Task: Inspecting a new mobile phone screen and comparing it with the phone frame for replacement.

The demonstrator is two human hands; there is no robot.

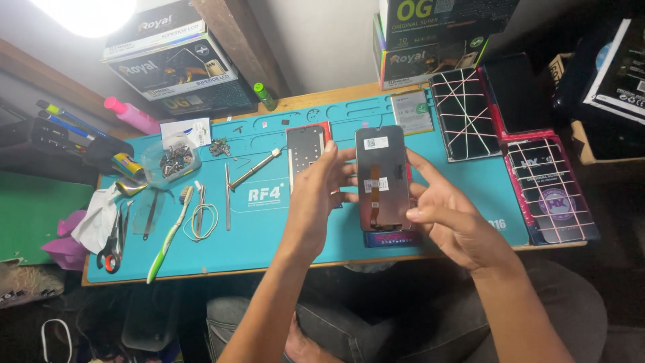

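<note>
The mat [269, 232] lies bare in a broad strip between the toothbrush [169, 235] at the left and the left hand [316, 202], and again along the far edge behind the phone [306, 149]. The left side is crowded with scissors [111, 245], tweezers [227, 198] and a screw tub [173, 161]. To the right, boxed screens [551, 191] line the edge, and stacked boxes [430, 40] wall off the back.

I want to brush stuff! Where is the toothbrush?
In the head view, the green-and-white toothbrush lies on the left part of the teal mat, between the scissors and a looped wire, far left of both hands.
</note>
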